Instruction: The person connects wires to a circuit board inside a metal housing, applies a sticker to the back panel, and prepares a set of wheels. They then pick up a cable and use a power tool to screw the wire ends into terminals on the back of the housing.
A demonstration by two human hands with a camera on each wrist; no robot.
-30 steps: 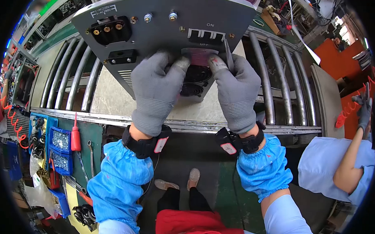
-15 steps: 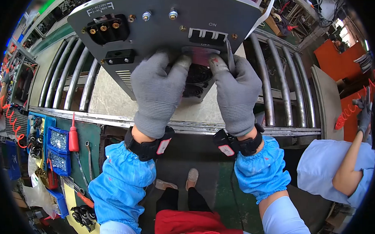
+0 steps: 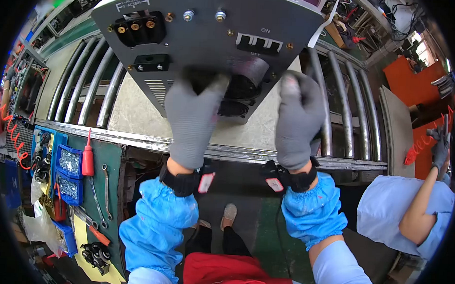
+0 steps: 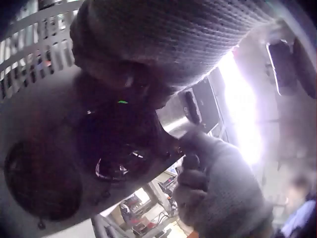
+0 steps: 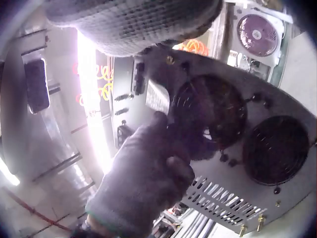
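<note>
A shiny, thin sheet (image 3: pixel 255 68) curves below the ON/OFF switch (image 3: pixel 258 43) on the grey panel (image 3: pixel 201 43) of a boxy machine. My gloved left hand (image 3: pixel 196 111) pinches the sheet's left end; its fingertips are partly hidden in the head view. In the right wrist view this left hand (image 5: pixel 138 173) reaches the sheet's (image 5: pixel 157 96) lower end. My gloved right hand (image 3: pixel 299 119) is just beyond the sheet's right side, fingers curled and thumb on top, with nothing visible in it. Round fans (image 5: pixel 277 148) sit in the panel beside the hands.
The machine stands on a board (image 3: pixel 138 109) over a roller conveyor (image 3: pixel 91 87). A white strip (image 3: pixel 324 25) hangs near its right edge. On the left bench are screw bins (image 3: pixel 69 161), a red bottle (image 3: pixel 88 159) and wrenches (image 3: pixel 105 188). Another person's sleeve (image 3: pixel 390 210) is at right.
My right hand has moved right, away from the sheet between my hands. The sheet's right end now curls freely. The white strip has swung in toward the panel.
</note>
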